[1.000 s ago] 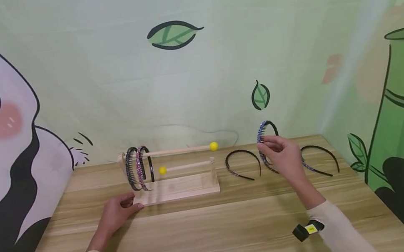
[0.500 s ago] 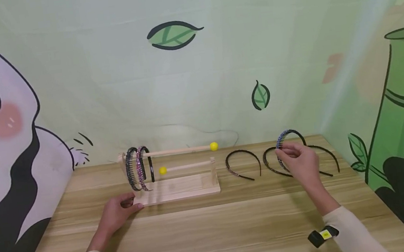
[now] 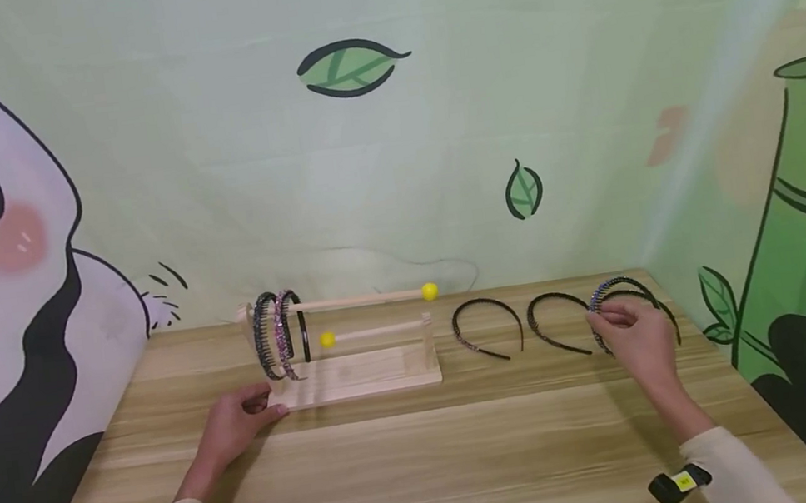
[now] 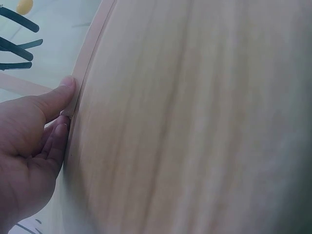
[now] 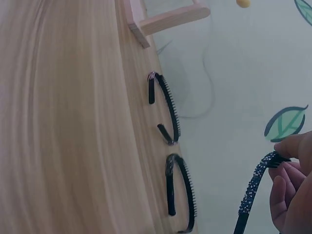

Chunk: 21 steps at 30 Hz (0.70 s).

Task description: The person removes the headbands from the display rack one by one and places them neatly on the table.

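Observation:
My right hand pinches a black headband studded with blue and silver stones, held upright at the table's right side. It overlaps another headband lying behind it, partly hidden by the hand. At the left, my left hand grips the front corner of a wooden headband rack, thumb on top and fingers at the side. A dark toothed headband and a pink-stoned headband hang on the rack's upper rod.
Two more black headbands lie between the rack and my right hand: one with pinkish stones and one plain-looking headband. Yellow balls cap the upper rod and the lower rod. A printed cloth backdrop borders the table.
My right hand has moved right and lower with the blue-stoned headband, from beside the middle loose headband to the far-right one. My left hand has stayed at the rack's corner.

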Each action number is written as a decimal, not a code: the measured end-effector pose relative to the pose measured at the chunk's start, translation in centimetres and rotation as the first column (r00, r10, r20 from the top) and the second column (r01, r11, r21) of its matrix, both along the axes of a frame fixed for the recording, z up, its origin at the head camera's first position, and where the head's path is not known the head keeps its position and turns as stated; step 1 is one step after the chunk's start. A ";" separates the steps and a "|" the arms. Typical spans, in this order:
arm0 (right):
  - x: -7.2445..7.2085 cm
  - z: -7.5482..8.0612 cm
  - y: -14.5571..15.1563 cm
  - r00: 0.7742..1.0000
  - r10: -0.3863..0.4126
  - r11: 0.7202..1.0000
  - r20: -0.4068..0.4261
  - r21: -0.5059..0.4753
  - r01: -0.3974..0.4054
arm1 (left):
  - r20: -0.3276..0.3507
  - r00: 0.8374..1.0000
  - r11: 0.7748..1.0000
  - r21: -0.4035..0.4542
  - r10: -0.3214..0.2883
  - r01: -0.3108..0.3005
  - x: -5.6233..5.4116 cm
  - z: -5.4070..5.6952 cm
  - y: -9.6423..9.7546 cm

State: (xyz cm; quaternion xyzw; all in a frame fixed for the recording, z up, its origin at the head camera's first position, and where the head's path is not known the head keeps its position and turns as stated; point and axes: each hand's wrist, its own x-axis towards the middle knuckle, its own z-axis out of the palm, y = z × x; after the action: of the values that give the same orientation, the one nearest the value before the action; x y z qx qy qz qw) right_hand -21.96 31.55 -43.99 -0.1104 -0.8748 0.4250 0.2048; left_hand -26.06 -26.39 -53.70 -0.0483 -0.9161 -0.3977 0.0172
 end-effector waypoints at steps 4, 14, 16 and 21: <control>0.4 -0.6 1.0 1.000 -0.020 1.000 0.005 0.023 0.020 | 0.005 1.000 1.000 0.000 0.006 -0.006 0.1 0.1 0.1; 1.7 -1.7 3.6 0.996 -0.058 0.993 0.062 0.104 0.051 | 0.019 1.000 1.000 0.016 0.005 -0.005 0.2 0.3 0.2; 1.9 -1.9 4.1 0.995 -0.068 0.991 0.074 0.121 0.059 | 0.018 1.000 1.000 0.018 0.004 -0.005 0.2 0.2 0.2; 2.4 -2.6 5.3 0.989 -0.097 0.986 0.115 0.145 0.080 | 0.015 1.000 1.000 0.018 0.005 -0.006 0.2 0.3 0.2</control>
State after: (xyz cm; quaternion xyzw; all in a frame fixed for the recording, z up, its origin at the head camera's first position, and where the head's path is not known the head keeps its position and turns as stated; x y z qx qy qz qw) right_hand -19.55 36.87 -46.56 -0.1605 -0.9075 0.3456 0.1769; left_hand -25.91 -26.22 -53.37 -0.0427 -0.9127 -0.4061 0.0119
